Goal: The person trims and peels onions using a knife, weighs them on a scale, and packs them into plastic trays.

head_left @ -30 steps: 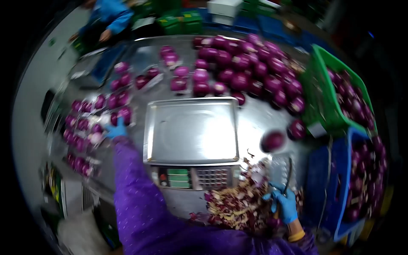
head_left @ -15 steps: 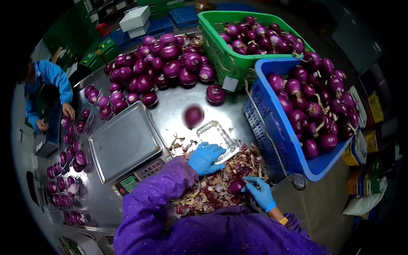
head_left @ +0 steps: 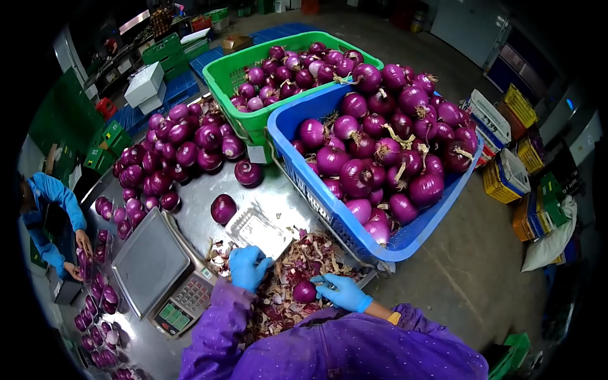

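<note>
My left hand (head_left: 249, 267), in a blue glove, is over the peelings beside the near edge of a clear plastic tray (head_left: 256, 229), its fingers slightly bent and apart. My right hand (head_left: 342, 292), also gloved in blue, is closed on a small metal tool, mostly hidden by the fingers. Just left of its fingertips a purple onion (head_left: 304, 292) lies on a heap of onion skins (head_left: 278, 311). Another onion (head_left: 223, 209) sits behind the tray.
A scale (head_left: 152, 263) stands left of my left hand, with packed onions (head_left: 95, 304) beyond it. Piled onions (head_left: 187, 154) lie farther back. A green crate (head_left: 221, 79) and a blue crate (head_left: 304, 190) hold onions. A co-worker's hand (head_left: 83, 240) is far left.
The view has swung right. My left hand has come from the packed onions to the tray's side. The onion blurred in the earlier views now shows sharply behind the tray.
</note>
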Action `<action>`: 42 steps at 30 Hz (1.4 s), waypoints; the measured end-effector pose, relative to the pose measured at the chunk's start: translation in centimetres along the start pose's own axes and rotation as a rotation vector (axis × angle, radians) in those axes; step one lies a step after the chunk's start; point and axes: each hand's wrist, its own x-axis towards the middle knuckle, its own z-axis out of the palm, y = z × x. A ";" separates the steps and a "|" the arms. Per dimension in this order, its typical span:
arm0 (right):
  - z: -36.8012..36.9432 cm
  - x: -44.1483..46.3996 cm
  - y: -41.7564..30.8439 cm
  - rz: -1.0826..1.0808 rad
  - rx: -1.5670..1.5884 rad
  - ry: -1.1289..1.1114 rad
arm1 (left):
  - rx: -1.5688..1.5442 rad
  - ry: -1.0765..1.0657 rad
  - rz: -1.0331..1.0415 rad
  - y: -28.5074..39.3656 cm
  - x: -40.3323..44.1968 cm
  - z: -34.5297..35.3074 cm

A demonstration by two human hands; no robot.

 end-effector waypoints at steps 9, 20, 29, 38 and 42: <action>-0.3 1.3 1.2 -0.014 -0.119 -0.081 | 0.360 0.329 -0.474 -11.6 -3.7 -14.0; -0.9 2.2 3.4 -0.144 -0.275 -0.099 | 0.047 -0.271 0.784 18.9 19.6 -6.4; -1.8 0.8 3.4 -0.176 -0.120 0.047 | 0.666 -0.830 0.698 24.4 24.0 2.8; -0.6 1.2 4.1 -0.118 0.093 0.014 | -1.283 -0.164 -0.054 12.2 11.0 -4.8; -0.4 1.4 1.4 -0.144 0.013 0.030 | -1.612 0.179 -0.360 7.7 3.0 -2.7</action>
